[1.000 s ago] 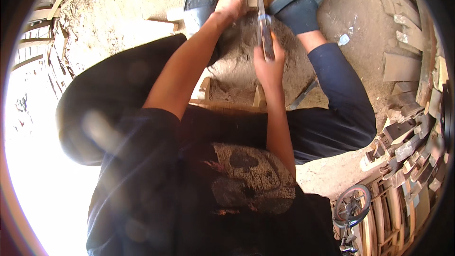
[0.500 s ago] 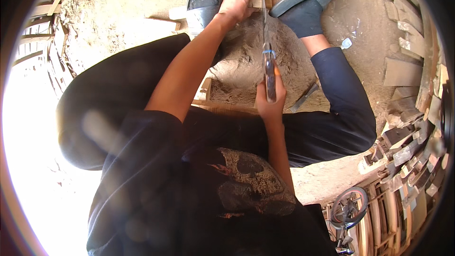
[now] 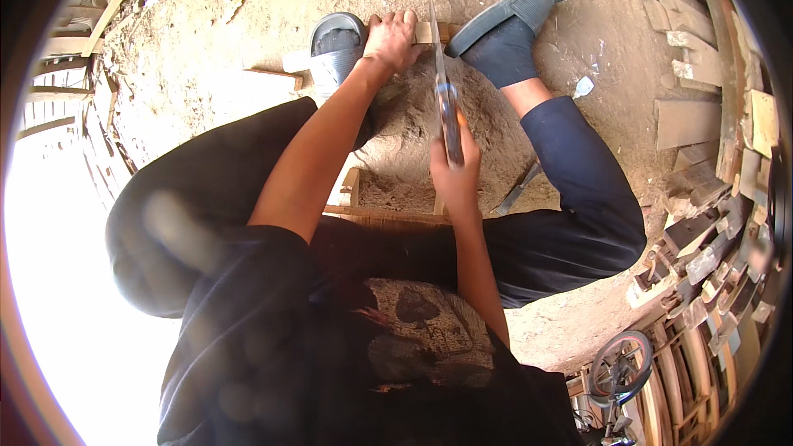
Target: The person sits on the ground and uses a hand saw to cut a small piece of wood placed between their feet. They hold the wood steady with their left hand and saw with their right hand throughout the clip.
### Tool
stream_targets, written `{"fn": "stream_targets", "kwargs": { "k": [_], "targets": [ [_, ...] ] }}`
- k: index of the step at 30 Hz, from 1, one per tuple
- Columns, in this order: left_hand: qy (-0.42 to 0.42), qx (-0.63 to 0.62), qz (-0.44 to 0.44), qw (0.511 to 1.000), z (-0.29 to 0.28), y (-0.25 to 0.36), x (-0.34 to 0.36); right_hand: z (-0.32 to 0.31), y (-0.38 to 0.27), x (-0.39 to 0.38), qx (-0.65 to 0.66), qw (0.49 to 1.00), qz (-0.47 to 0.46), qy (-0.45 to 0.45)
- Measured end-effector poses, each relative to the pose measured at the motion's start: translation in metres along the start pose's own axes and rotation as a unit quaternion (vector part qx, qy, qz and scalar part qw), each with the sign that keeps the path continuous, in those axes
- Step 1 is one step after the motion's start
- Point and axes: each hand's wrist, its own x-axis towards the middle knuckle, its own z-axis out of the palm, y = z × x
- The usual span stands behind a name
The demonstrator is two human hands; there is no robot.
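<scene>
My right hand point(image 3: 456, 167) is closed around the dark handle of a handsaw point(image 3: 438, 58), whose long thin blade points away from me. The blade crosses a narrow piece of wood point(image 3: 424, 32) lying between my two feet. My left hand point(image 3: 391, 43) presses down over the wood, left of the blade, fingers curled across it. Beside that hand is my left foot in a grey slide sandal point(image 3: 337, 48). My right foot, in a dark sandal point(image 3: 504, 16), rests against the wood's right end. How deep the blade sits in the wood I cannot tell.
A dark chisel-like tool point(image 3: 519, 188) lies on the dirt floor by my right leg. Under my legs is a low wooden seat or frame point(image 3: 388, 215). Stacked wood offcuts point(image 3: 702, 231) line the right side, with a bicycle wheel point(image 3: 619, 367) at the lower right.
The view has shifted, so hands, feet and saw appear a little left and lower. The saw's angle has tilted slightly; both hands keep their holds.
</scene>
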Motion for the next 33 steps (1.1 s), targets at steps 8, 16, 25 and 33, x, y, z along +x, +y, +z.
{"fn": "stream_targets", "kwargs": {
  "k": [8, 16, 25, 33],
  "targets": [
    [0.055, 0.031, 0.019, 0.998, 0.007, 0.004, -0.006, -0.019, -0.011, -0.059, 0.007, 0.999, 0.038, -0.004],
    [0.069, 0.042, 0.037, 0.996, 0.009, 0.001, -0.008, -0.006, -0.014, 0.013, 0.005, 0.997, 0.072, -0.036],
    [0.088, 0.05, 0.063, 0.993, 0.011, 0.0, -0.006, 0.002, -0.005, 0.031, 0.003, 0.999, 0.049, -0.009],
    [0.092, 0.057, 0.075, 0.991, 0.009, -0.003, -0.012, -0.002, 0.009, -0.017, 0.007, 1.0, 0.02, -0.005]
  ]
}}
